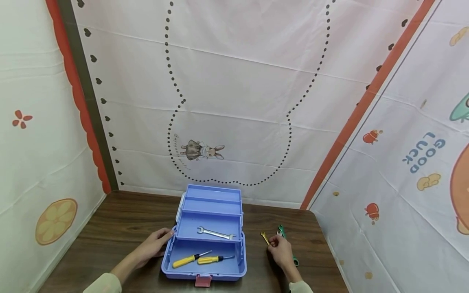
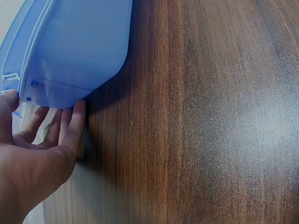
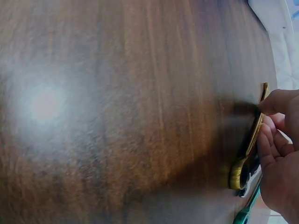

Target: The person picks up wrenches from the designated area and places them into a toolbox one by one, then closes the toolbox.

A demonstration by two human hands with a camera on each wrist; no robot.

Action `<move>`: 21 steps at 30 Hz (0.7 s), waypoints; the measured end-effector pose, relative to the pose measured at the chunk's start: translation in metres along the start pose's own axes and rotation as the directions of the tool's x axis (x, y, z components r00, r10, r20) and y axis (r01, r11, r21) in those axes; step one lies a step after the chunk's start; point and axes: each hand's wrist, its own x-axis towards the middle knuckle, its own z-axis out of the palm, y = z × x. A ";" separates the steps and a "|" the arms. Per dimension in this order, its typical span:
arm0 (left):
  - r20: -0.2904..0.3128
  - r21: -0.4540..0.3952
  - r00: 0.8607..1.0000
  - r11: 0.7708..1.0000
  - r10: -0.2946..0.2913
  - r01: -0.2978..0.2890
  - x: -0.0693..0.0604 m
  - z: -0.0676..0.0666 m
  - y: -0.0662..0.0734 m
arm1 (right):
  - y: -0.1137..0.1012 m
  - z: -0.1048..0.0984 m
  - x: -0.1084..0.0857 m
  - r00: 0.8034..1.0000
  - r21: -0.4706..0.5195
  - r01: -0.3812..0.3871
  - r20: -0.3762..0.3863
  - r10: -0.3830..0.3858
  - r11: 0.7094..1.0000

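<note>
A blue toolbox [image 1: 239,275] stands with its lid and tray raised. A silver wrench [image 1: 216,233] lies in its tray [image 1: 190,221], and two yellow-handled screwdrivers [image 1: 185,261] lie in the lower compartment. My left hand [image 1: 152,246] holds the box's left side, thumb at the rim and fingertips against the outer wall [image 2: 88,42]. To the right of the box, my right hand [image 1: 282,253] pinches a gold wrench [image 3: 252,135] between thumb and fingers. Beside that hand are a green wrench [image 1: 296,261] and a silver wrench [image 3: 250,183], both partly hidden by it.
Everything stands on a dark wood-grain table [image 1: 135,215]. A pink latch [image 1: 203,281] hangs at the toolbox front. Printed white cloth [image 1: 234,134] walls the table off at the back and both sides.
</note>
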 end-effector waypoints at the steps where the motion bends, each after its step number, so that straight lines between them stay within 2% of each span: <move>1: -0.005 0.002 1.000 1.000 -0.001 0.001 0.000 0.000 0.000 | -0.001 0.000 0.001 1.000 0.003 -0.003 0.012 0.003 1.000; 10: -0.014 0.016 1.000 1.000 -0.010 0.010 0.001 0.000 0.000 | -0.006 -0.004 0.004 0.996 0.011 -0.053 0.072 0.052 0.999; 21: -0.011 0.007 1.000 1.000 0.003 -0.003 0.002 0.000 -0.002 | -0.008 -0.004 0.006 0.996 -0.032 -0.055 0.070 0.057 0.998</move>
